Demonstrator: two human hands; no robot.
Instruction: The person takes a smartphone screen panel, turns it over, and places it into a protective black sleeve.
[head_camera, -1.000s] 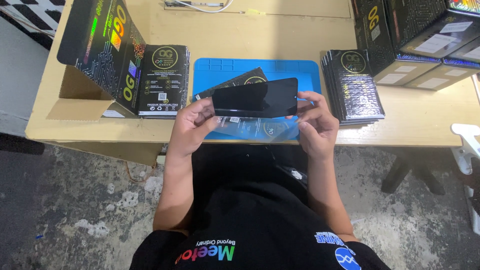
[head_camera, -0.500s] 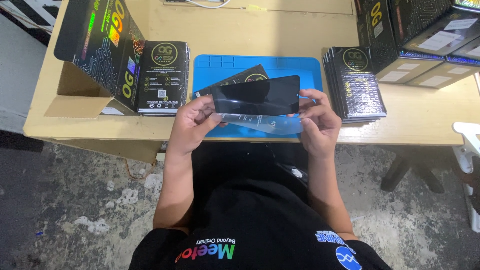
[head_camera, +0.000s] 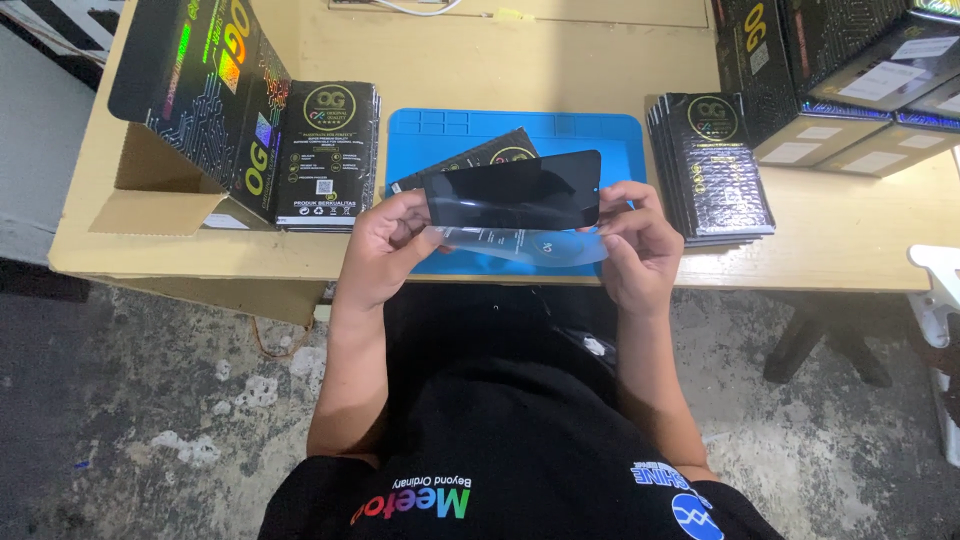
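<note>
Both hands, left hand (head_camera: 385, 240) and right hand (head_camera: 635, 240), pinch a dark glass panel (head_camera: 515, 190), seemingly peeling clear film (head_camera: 530, 245).

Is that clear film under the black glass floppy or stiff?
Probably floppy: the clear film sags in a curve between the hands, while the dark glass sheet stays flat. It looks thin, so likely very light and easy to crease.

The left hand (head_camera: 385, 245) and right hand (head_camera: 635, 240) hold a dark glass screen protector (head_camera: 512, 192) by its ends, level above a blue work mat (head_camera: 440, 130), with a clear film (head_camera: 520, 245) hanging just beneath it. A black sleeve (head_camera: 470, 160) lies on the mat. On the wooden counter (head_camera: 850, 240), a stack of black packets (head_camera: 715, 165) lies to the right and an open carton (head_camera: 205, 110) with packets to the left.
</note>
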